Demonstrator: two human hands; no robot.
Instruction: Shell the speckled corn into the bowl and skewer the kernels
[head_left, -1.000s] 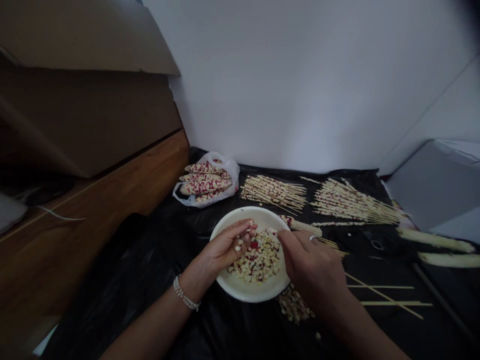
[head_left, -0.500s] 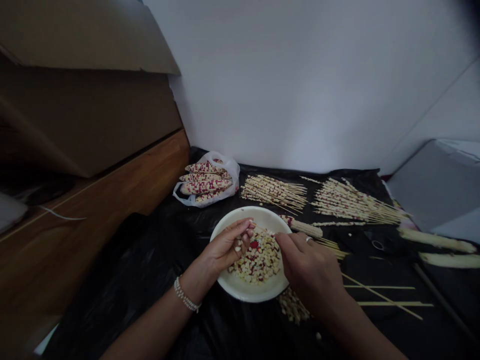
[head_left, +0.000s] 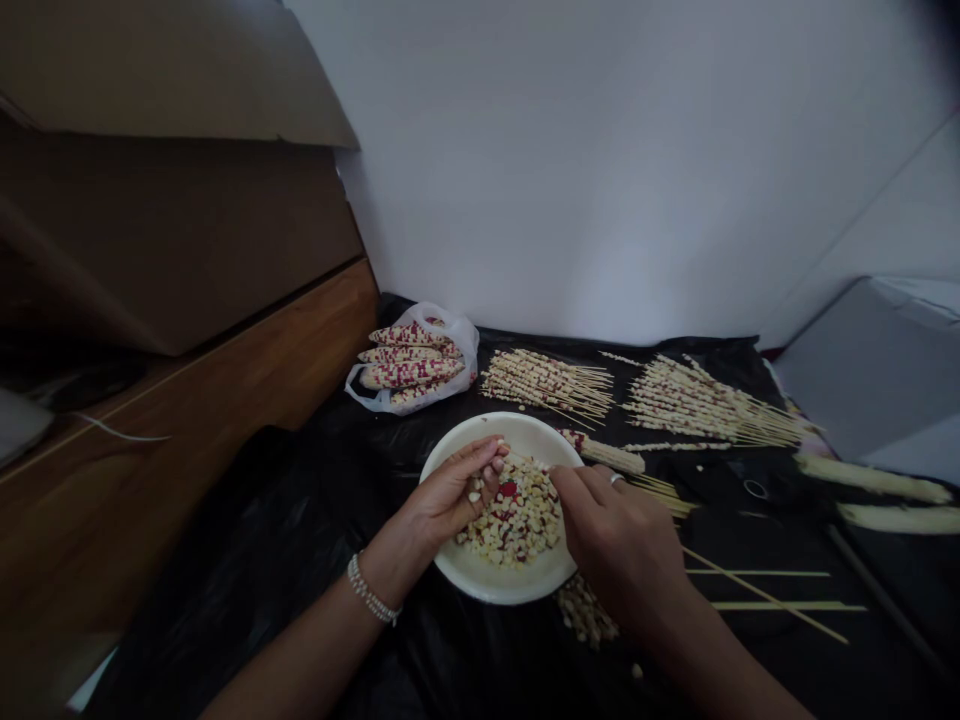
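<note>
A white bowl [head_left: 501, 590] holds loose cream and dark-red corn kernels [head_left: 517, 525]. Above its left side is my left hand [head_left: 457, 490], fingers curled, pinching a corn kernel [head_left: 501, 442] between thumb and fingertip; more pale kernels show in its palm. My right hand [head_left: 619, 535] is closed over the bowl's right rim, back of the hand toward me. Between the two hands a thin skewer [head_left: 529, 460] shows faintly, its rear part hidden in my right hand's grip.
Corn cobs [head_left: 412, 372] fill a plastic bag behind the bowl. Kernel-threaded skewers [head_left: 544, 385] lie in two bundles, the second bundle [head_left: 690, 405] farther right. A partly stripped cob [head_left: 611, 455], bare skewers [head_left: 772, 605] and a kernel pile [head_left: 585, 610] rest on black plastic [head_left: 300, 560].
Both hands keep nearly the same pose over the bowl. The view has shifted very slightly; nothing else has visibly moved.
</note>
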